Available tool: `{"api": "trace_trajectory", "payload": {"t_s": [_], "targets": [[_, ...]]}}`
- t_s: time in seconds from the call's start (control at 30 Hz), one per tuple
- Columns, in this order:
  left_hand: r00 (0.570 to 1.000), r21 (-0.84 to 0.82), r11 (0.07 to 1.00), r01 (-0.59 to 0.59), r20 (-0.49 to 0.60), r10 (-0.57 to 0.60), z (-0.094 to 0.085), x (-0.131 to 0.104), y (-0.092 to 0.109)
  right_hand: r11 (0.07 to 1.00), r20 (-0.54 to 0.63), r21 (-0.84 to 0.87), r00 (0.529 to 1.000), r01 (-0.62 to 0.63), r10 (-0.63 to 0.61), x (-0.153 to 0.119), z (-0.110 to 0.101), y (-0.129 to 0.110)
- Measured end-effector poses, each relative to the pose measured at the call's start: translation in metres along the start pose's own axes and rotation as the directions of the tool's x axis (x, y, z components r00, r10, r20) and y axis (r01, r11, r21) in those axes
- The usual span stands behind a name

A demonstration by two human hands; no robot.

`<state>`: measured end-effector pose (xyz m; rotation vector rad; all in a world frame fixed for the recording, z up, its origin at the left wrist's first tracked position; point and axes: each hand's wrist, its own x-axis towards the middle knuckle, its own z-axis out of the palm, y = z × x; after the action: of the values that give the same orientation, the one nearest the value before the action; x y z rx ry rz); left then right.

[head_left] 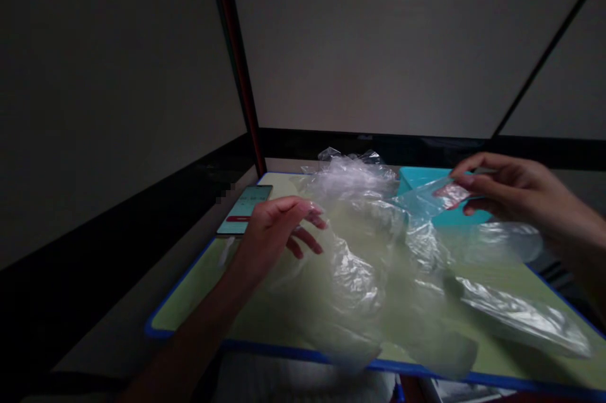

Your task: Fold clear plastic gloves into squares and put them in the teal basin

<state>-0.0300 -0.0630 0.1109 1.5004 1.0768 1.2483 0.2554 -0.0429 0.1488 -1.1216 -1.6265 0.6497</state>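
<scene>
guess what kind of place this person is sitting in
Probably a cramped spot at home rather than a factory: a small blue-edged folding-style table stands close to plain walls, with a smartphone and a teal plastic bin among loose clear plastic bags.

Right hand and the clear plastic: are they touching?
Touching. The head view shows the right hand pinching the clear plastic between thumb and fingers.
</scene>
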Motion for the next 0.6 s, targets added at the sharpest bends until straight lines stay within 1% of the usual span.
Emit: {"api": "trace_trajectory", "payload": {"t_s": [0.03, 0.1, 0.2, 0.3, 0.37, 0.43, 0.5, 0.6], "targets": [[0.999, -0.009, 0.999, 0.044, -0.012, -0.044, 0.001, 0.000, -0.006, 0.992, 0.096, 0.073, 0.991, -0.103, 0.095, 0.004, 0.004, 0.010], [0.990, -0.013, 0.991, 0.131, -0.042, -0.132, 0.001, -0.001, -0.019, 0.960, 0.204, 0.149, 0.957, -0.236, 0.204, 0.009, 0.013, 0.033], [0.969, 0.015, 0.972, 0.236, -0.074, -0.235, 0.000, 0.001, -0.040, 0.927, 0.310, 0.147, 0.906, -0.344, 0.287, 0.013, 0.031, 0.067], [0.951, 0.079, 0.950, 0.302, -0.103, -0.293, -0.005, 0.007, -0.063, 0.902, 0.392, 0.119, 0.854, -0.416, 0.342, 0.017, 0.049, 0.096], [0.946, 0.144, 0.938, 0.316, -0.126, -0.299, -0.009, 0.014, -0.078, 0.898, 0.399, 0.111, 0.847, -0.425, 0.351, 0.020, 0.060, 0.109], [0.948, 0.188, 0.934, 0.305, -0.151, -0.279, -0.013, 0.019, -0.090, 0.914, 0.374, 0.086, 0.863, -0.396, 0.339, 0.023, 0.068, 0.119], [0.953, 0.227, 0.930, 0.287, -0.165, -0.254, -0.017, 0.024, -0.099, 0.933, 0.353, 0.053, 0.881, -0.356, 0.316, 0.026, 0.074, 0.125], [0.964, 0.291, 0.922, 0.255, -0.157, -0.216, -0.020, 0.029, -0.107, 0.947, 0.345, 0.029, 0.893, -0.320, 0.291, 0.028, 0.079, 0.132]]}}
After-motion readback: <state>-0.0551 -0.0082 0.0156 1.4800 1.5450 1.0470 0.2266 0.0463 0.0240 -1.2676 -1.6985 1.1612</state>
